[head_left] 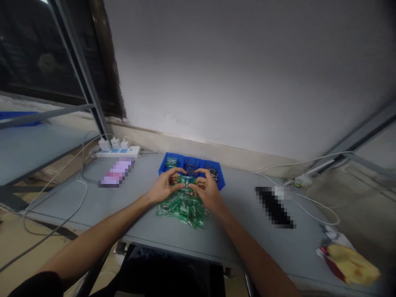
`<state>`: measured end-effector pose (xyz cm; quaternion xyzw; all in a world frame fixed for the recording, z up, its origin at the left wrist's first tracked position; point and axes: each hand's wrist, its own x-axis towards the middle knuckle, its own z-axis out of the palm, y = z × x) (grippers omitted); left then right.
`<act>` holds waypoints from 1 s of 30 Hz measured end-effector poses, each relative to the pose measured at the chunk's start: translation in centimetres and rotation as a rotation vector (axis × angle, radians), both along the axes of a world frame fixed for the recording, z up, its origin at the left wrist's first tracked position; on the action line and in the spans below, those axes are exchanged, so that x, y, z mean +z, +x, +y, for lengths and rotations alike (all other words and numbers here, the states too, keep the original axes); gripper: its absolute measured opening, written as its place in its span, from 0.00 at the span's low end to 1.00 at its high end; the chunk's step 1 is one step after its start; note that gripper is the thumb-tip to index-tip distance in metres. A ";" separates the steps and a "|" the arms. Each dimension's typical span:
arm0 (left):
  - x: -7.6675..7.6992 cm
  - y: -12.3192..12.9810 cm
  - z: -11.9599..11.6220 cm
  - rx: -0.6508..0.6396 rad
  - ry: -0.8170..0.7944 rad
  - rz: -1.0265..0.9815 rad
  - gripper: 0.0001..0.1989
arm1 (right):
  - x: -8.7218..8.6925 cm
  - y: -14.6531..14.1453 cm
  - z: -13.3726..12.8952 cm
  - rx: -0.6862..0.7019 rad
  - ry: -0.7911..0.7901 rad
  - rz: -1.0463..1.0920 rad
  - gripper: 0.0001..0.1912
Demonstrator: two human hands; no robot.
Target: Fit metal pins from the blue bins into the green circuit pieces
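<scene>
Mid-desk, both hands are drawn in close together above the far side of the work area. The left hand (166, 186) and the right hand (206, 189) meet at the fingertips, narrowly pinched on a small green-and-clear piece (186, 180), its exact form hard to make out behind the fingers. This piece sits just in front of a blue divided parts bin (192, 161), which stands at the far edge of the desk (243, 220), around the middle. The bin has three compartments: the left holds small pale-green items (171, 162), the middle dark slender metal parts (191, 170), and the right similar metal parts with a brighter shine (212, 173). All three hold some contents; amounts cannot be judged from this angle. Below the hands, a loose heap of green plastic packets (182, 211) lies between bin and front edge, touching neither, and its count cannot be read. Toward the far left corner sits a white power strip (118, 152) with white chargers (111, 144). A pixelated flat device (116, 172) lies nearby, a blurred black object (274, 207) lies right of the hands, and a crumpled snack bag (348, 264) sits at the near right corner.
</scene>
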<state>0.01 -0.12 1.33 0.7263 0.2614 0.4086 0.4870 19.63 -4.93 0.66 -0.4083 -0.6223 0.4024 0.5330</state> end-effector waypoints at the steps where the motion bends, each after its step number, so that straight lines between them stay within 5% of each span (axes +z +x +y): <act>1: -0.1 0.1 0.1 0.027 -0.012 -0.031 0.22 | 0.0 -0.1 -0.1 -0.021 0.014 0.014 0.21; 6: -0.4 0.3 0.3 0.142 0.013 -0.072 0.21 | 0.2 -0.3 -0.4 -0.074 0.071 -0.017 0.12; 10: -0.4 0.0 0.5 0.195 0.056 -0.029 0.20 | 0.4 -0.1 -0.3 -0.027 0.048 0.020 0.21; 16: 0.0 -1.0 1.0 0.144 0.179 0.132 0.14 | 0.4 0.6 -0.2 -0.045 0.072 -0.044 0.11; 21: 0.2 -1.3 1.4 0.141 0.265 0.190 0.14 | -0.1 0.5 -0.1 -0.094 0.112 -0.102 0.16; 24: 0.2 -1.2 1.0 0.152 0.347 0.198 0.11 | -0.1 0.3 -0.2 -0.131 0.075 -0.124 0.10; 30: 1.3 -1.1 1.4 0.347 0.446 0.213 0.17 | 0.1 0.0 -0.3 -0.342 0.201 -0.303 0.25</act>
